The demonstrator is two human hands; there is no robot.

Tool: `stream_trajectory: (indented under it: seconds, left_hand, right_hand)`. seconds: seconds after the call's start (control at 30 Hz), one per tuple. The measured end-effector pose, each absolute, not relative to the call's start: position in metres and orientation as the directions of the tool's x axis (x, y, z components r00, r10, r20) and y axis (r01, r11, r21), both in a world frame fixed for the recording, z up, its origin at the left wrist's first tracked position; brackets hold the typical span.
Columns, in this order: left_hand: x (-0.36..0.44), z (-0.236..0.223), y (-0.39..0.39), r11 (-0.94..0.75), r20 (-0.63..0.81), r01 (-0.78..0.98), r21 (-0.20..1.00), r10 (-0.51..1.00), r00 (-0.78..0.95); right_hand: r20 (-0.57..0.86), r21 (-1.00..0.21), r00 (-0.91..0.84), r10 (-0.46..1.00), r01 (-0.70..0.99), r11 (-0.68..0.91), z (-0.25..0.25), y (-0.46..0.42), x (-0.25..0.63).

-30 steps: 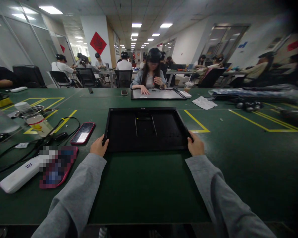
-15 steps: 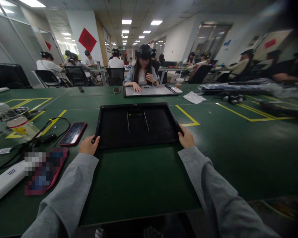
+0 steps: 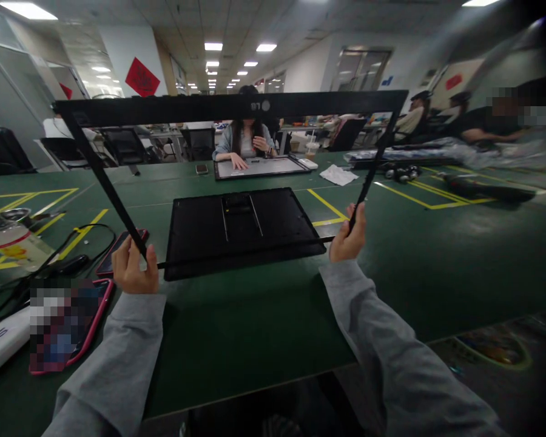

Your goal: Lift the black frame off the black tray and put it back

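A thin black monitor bezel [image 3: 200,110], an open rectangular frame with an upside-down logo on its wide bar, is raised and tilted above the table. My left hand [image 3: 135,267] is closed on its near left corner. Its near right corner is gripped between the thumb and fingers of my right hand [image 3: 348,235]. Below and behind the bezel, a black monitor back cover [image 3: 200,224] lies flat on the green table [image 3: 246,328], with two thin metal strips across its inside. The bezel's near bar crosses in front of the cover's near edge.
To the left lie a phone in a red case [image 3: 88,340], a white power bank [image 3: 4,340], black cables [image 3: 73,264], a second phone [image 3: 118,246] and a bottle [image 3: 16,240]. Across the table, a person [image 3: 241,142] rests a hand on a panel [image 3: 264,167]. Crumpled tissue [image 3: 339,175] lies right.
The bezel has come up off the back cover, its far bar rising highest, with both my hands holding it. The cover stays on the table. The view has shifted slightly right.
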State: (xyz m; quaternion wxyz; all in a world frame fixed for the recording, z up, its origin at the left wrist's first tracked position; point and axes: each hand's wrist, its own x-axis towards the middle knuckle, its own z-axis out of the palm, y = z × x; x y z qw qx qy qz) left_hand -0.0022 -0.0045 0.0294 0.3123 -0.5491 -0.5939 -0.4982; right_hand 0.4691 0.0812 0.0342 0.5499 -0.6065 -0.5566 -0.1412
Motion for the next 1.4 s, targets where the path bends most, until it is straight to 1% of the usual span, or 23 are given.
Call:
stream_trajectory:
  seconds: [0.07, 0.1, 0.2, 0.3, 0.37, 0.43, 0.53, 0.7, 0.87, 0.97, 1.1, 1.17, 1.2, 1.27, 1.3, 1.33, 1.4]
  left_hand:
    - [-0.003, 0.030, -0.005, -0.102, 0.924, 0.966, 0.238, 0.329, -0.193]
    - [-0.004, 0.029, -0.004, -0.104, 0.918, 0.964, 0.244, 0.346, -0.195]
    - [-0.009, 0.022, 0.003, -0.112, 0.867, 0.951, 0.289, 0.451, -0.211]
    - [-0.016, 0.008, 0.012, -0.101, 0.804, 0.946, 0.308, 0.560, -0.202]
    - [-0.020, -0.003, 0.018, -0.072, 0.754, 0.950, 0.305, 0.627, -0.194]
    - [-0.024, -0.012, 0.023, -0.054, 0.704, 0.952, 0.300, 0.686, -0.183]
    - [-0.025, -0.018, 0.025, -0.010, 0.661, 0.955, 0.296, 0.724, -0.197]
    - [-0.022, -0.019, 0.025, 0.153, 0.549, 0.946, 0.285, 0.783, -0.292]
    - [-0.030, -0.027, 0.031, 0.122, 0.466, 0.942, 0.313, 0.845, -0.264]
    - [-0.034, -0.030, 0.034, 0.135, 0.440, 0.930, 0.341, 0.852, -0.285]
    - [-0.032, -0.025, 0.032, 0.144, 0.392, 0.915, 0.378, 0.870, -0.299]
    - [-0.026, -0.019, 0.027, 0.173, 0.406, 0.907, 0.385, 0.850, -0.334]
    - [-0.021, -0.014, 0.024, 0.193, 0.453, 0.906, 0.376, 0.815, -0.362]
    - [-0.007, -0.005, 0.017, 0.198, 0.596, 0.924, 0.328, 0.715, -0.365]
    - [0.002, -0.001, 0.014, 0.153, 0.661, 0.947, 0.284, 0.684, -0.309]
    - [0.012, 0.002, 0.011, 0.073, 0.694, 0.970, 0.230, 0.686, -0.217]
    - [0.033, 0.005, 0.006, -0.127, 0.666, 0.982, 0.142, 0.746, 0.000]
  right_hand:
    - [0.785, -0.501, 0.341, 0.518, 0.841, 0.205, 0.034, 0.079, 0.470]
    - [0.780, -0.502, 0.337, 0.527, 0.839, 0.207, 0.033, 0.080, 0.471]
    - [0.743, -0.534, 0.291, 0.603, 0.801, 0.271, 0.020, 0.090, 0.475]
    - [0.646, -0.583, 0.221, 0.731, 0.761, 0.285, 0.001, 0.104, 0.482]
    - [0.560, -0.606, 0.196, 0.805, 0.760, 0.236, -0.011, 0.112, 0.485]
    - [0.497, -0.616, 0.194, 0.846, 0.765, 0.187, -0.019, 0.116, 0.486]
    - [0.473, -0.621, 0.206, 0.857, 0.768, 0.158, -0.023, 0.118, 0.487]
    - [0.470, -0.621, 0.187, 0.863, 0.764, 0.173, -0.025, 0.121, 0.489]
    - [0.477, -0.600, 0.142, 0.867, 0.774, 0.203, -0.031, 0.127, 0.495]
    - [0.462, -0.605, 0.135, 0.876, 0.770, 0.201, -0.034, 0.130, 0.497]
    - [0.479, -0.610, 0.134, 0.868, 0.761, 0.220, -0.035, 0.131, 0.497]
    - [0.519, -0.580, 0.138, 0.844, 0.782, 0.229, -0.031, 0.129, 0.495]
    - [0.550, -0.558, 0.144, 0.823, 0.796, 0.233, -0.027, 0.127, 0.493]
    - [0.632, -0.500, 0.145, 0.762, 0.827, 0.257, -0.017, 0.120, 0.486]
    - [0.665, -0.474, 0.133, 0.735, 0.835, 0.278, -0.012, 0.114, 0.481]
    - [0.685, -0.445, 0.096, 0.722, 0.840, 0.310, -0.008, 0.108, 0.474]
    - [0.677, -0.397, 0.002, 0.736, 0.843, 0.363, -0.002, 0.093, 0.455]
